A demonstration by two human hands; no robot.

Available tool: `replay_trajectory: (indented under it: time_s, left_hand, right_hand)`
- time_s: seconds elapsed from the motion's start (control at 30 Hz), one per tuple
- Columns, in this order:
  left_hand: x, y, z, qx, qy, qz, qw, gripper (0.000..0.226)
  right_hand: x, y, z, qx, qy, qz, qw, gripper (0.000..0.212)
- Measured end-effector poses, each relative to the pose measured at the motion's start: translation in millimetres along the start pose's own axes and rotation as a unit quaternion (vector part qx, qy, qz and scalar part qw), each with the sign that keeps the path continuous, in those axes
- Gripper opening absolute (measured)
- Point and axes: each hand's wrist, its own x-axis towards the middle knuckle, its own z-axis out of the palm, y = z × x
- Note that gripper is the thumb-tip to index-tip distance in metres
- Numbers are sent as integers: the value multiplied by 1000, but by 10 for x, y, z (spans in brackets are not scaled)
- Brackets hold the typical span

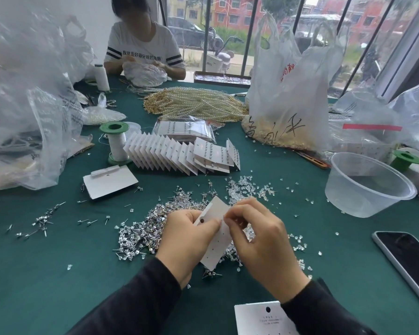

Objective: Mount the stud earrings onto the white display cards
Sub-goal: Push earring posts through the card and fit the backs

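Worktop (58, 274): free cloth left of the card (217, 240). Tub (363, 184) and phone (406, 257) sit well right of it. Stud pile (140, 228) under it. Left hand (182, 240) fingers grip its side. Right hand (259, 240) fingers pinch its top edge; stud too small to tell. Best: steady card, push post square.

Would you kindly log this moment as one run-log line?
phase: mounting | left hand: holds white display card | right hand: pinches card's upper edge, stud unseen | loose stud earrings: heaped beneath on green table
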Motion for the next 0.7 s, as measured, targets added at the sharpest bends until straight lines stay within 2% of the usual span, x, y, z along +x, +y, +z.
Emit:
replay_trajectory:
  time_s: [0.17,0.47,0.7]
  left_hand:
    - [-6,-7,4,17,3,20,1000,14]
    - [-14,-5,10,15,5,5,1000,22]
    - [-20,-14,6,37,8,18,999,17]
  right_hand:
    - [-6,-4,15,7,-1,-1,1000,6]
    - [-27,3,31,12,9,2,1000,6]
    - [-53,0,55,0,10,-8,1000,5]
